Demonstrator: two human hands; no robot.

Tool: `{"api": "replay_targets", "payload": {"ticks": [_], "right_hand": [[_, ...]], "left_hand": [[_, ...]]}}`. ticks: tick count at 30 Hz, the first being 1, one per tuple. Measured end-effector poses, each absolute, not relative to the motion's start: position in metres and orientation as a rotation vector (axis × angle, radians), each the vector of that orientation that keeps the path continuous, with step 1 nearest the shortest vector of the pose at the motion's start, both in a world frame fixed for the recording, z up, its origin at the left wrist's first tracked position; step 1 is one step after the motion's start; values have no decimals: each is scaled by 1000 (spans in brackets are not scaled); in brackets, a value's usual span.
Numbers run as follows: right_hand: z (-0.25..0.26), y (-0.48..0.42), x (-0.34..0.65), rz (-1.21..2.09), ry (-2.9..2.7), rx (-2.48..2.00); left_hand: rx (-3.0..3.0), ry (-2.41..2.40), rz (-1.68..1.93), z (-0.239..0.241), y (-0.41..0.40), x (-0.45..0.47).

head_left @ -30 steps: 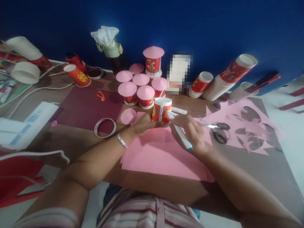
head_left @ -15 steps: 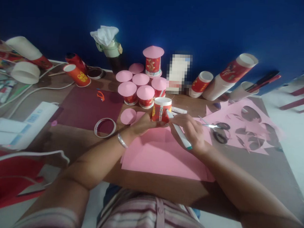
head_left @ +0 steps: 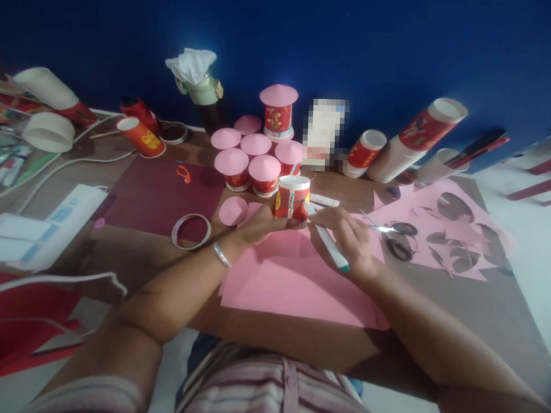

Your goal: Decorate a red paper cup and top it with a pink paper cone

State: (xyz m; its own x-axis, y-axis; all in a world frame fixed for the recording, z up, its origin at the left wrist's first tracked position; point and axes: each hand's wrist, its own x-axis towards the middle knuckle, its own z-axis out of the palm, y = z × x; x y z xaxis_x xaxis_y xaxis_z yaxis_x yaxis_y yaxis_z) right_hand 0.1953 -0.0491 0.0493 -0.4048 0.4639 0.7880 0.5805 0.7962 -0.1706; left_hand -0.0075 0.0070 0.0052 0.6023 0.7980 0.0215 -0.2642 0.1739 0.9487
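Observation:
My left hand [head_left: 262, 223] is closed around the lower part of a red patterned paper cup [head_left: 290, 201], held above the sheets with its white-rimmed end up. In my right hand [head_left: 347, 230] is a slim white tool with a green end [head_left: 330, 247]; its grey tip is at the right side of the cup. I cannot tell what kind of tool it is. Stacked pink paper [head_left: 295, 285] lies under both hands. Several red cups topped with pink paper cones [head_left: 264, 168] stand just beyond, and one loose pink cone [head_left: 233, 211] lies by my left hand.
Black-handled scissors [head_left: 401, 238] lie open at right, beside cut pink paper scraps [head_left: 477, 237]. A tape roll [head_left: 191, 232] and an orange tool [head_left: 183, 173] are on the left. Behind stand more red cups [head_left: 368, 152], a bottle [head_left: 202, 89] and a blurred-out upright object [head_left: 324, 136].
The cup in my left hand has turned slightly, and the tip of the white tool has shifted a little right and down along its side. Everything else stays in place.

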Motion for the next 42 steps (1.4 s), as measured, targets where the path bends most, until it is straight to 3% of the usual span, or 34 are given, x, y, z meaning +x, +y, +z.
{"api": "replay_targets", "payload": {"ticks": [42], "right_hand": [[48,-51,195,-149,-2085,-769]], "left_hand": [[1173,647,807,7,7,-6]]}}
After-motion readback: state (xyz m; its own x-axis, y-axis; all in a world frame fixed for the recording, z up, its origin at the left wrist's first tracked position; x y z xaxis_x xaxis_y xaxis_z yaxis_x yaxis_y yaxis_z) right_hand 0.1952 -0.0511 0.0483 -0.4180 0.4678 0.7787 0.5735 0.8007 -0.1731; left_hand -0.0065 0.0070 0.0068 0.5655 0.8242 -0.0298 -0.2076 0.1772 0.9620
